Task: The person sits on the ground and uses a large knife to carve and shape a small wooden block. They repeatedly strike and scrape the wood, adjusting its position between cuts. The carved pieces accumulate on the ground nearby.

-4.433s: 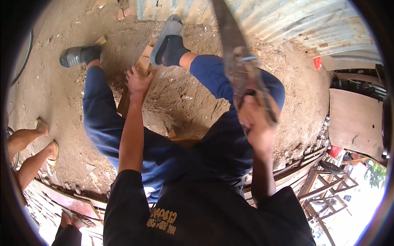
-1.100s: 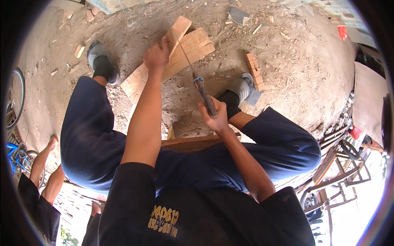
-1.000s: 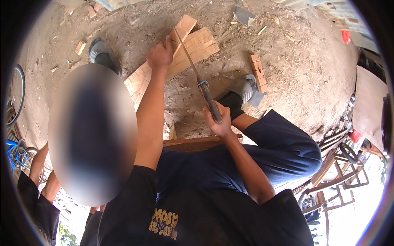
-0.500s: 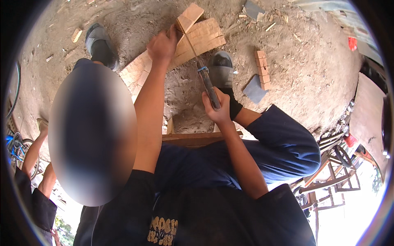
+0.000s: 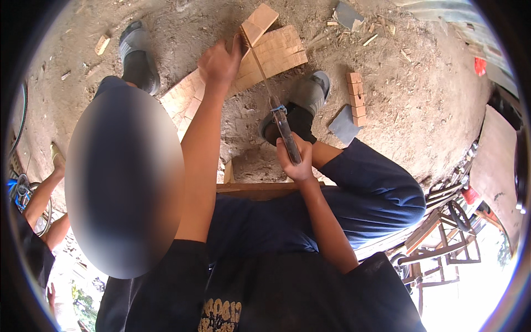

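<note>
My left hand [image 5: 220,60] reaches forward and holds a small upright piece of wood [image 5: 259,23] against a thick wooden block [image 5: 275,52] on the dirt ground. My right hand [image 5: 295,160] is closed round the handle of a long machete [image 5: 271,99], whose blade runs up to the small piece of wood beside my left fingers. I sit on a low wooden stool [image 5: 260,188] with both legs in dark blue trousers, one foot [image 5: 138,55] at the left and the other foot [image 5: 301,108] under the blade.
A long plank [image 5: 185,102] lies under my left arm. A notched wood strip [image 5: 357,99] and a grey flat scrap [image 5: 344,124] lie to the right. Another person's legs [image 5: 47,193] are at the far left, metal frames [image 5: 442,232] at the lower right, and wood chips are scattered around.
The machete, raised high 4.4 s ago, has come down onto the small wood piece. Over the last second both hands stay in place while my right foot slides in under the blade.
</note>
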`<state>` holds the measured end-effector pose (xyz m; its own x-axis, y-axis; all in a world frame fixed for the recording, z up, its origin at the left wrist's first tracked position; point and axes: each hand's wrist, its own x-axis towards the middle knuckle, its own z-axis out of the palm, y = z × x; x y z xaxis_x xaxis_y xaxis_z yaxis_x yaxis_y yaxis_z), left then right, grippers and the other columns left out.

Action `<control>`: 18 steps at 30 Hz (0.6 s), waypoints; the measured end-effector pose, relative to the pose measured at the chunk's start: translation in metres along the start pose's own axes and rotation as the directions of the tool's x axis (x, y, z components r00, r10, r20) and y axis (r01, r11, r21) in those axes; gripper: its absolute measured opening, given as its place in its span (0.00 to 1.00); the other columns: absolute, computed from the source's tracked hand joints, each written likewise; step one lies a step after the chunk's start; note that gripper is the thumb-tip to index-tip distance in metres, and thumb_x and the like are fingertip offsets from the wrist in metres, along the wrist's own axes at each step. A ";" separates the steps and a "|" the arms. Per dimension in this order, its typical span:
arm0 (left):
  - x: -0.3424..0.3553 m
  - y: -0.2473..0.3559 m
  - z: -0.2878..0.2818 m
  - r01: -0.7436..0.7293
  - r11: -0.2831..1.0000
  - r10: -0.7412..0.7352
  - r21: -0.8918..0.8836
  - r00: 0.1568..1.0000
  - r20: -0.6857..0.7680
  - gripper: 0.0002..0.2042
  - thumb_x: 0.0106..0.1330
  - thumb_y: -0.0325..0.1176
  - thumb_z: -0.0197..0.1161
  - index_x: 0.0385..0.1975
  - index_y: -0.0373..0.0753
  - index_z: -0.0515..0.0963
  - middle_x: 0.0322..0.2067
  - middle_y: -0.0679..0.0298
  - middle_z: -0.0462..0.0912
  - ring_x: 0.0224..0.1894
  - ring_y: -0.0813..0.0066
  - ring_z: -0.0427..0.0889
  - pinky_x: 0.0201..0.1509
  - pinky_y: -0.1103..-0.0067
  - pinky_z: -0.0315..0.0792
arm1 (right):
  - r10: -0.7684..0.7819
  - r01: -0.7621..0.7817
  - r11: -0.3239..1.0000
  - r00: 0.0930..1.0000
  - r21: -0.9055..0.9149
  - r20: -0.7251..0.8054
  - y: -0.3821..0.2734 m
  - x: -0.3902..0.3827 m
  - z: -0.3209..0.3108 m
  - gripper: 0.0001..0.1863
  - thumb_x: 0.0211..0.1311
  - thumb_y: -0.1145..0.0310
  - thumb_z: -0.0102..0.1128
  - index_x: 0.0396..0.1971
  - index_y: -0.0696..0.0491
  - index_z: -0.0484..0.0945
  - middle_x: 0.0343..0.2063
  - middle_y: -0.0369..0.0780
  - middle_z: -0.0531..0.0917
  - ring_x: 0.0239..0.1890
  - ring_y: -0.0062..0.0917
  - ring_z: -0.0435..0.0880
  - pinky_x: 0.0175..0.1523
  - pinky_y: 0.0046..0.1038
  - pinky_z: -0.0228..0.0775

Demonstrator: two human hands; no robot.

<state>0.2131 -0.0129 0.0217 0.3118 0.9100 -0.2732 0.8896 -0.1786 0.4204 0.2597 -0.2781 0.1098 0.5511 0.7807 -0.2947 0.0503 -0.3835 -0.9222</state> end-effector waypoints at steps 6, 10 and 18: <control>0.002 0.005 -0.004 0.018 0.999 -0.016 -0.033 0.999 0.043 0.30 0.78 0.57 0.37 0.49 0.41 0.84 0.42 0.46 0.87 0.51 0.44 0.84 0.60 0.60 0.72 | 0.040 -0.040 0.996 0.999 0.076 -0.002 -0.006 0.049 0.014 0.06 0.63 0.76 0.61 0.27 0.60 0.76 0.15 0.37 0.74 0.21 0.13 0.70 0.27 0.25 0.66; 0.003 0.002 0.000 0.025 1.000 -0.025 -0.017 0.999 0.032 0.31 0.78 0.57 0.37 0.49 0.40 0.84 0.43 0.46 0.87 0.51 0.44 0.84 0.61 0.61 0.71 | 0.012 -0.012 0.999 1.000 0.036 -0.012 -0.009 0.022 0.011 0.06 0.65 0.74 0.62 0.29 0.60 0.77 0.16 0.38 0.75 0.22 0.12 0.71 0.27 0.25 0.67; 0.002 0.003 0.000 0.026 0.997 -0.023 -0.078 0.999 0.040 0.32 0.76 0.59 0.38 0.48 0.40 0.85 0.45 0.43 0.86 0.52 0.40 0.82 0.59 0.56 0.71 | 0.018 -0.018 0.999 1.000 0.043 0.003 -0.016 0.054 0.024 0.10 0.68 0.75 0.60 0.26 0.59 0.74 0.18 0.31 0.70 0.24 0.09 0.65 0.26 0.24 0.60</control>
<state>0.2160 -0.0119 0.0222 0.3045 0.8983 -0.3167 0.8687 -0.1256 0.4791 0.2691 -0.2181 0.1026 0.5495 0.7751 -0.3118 0.0044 -0.3758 -0.9267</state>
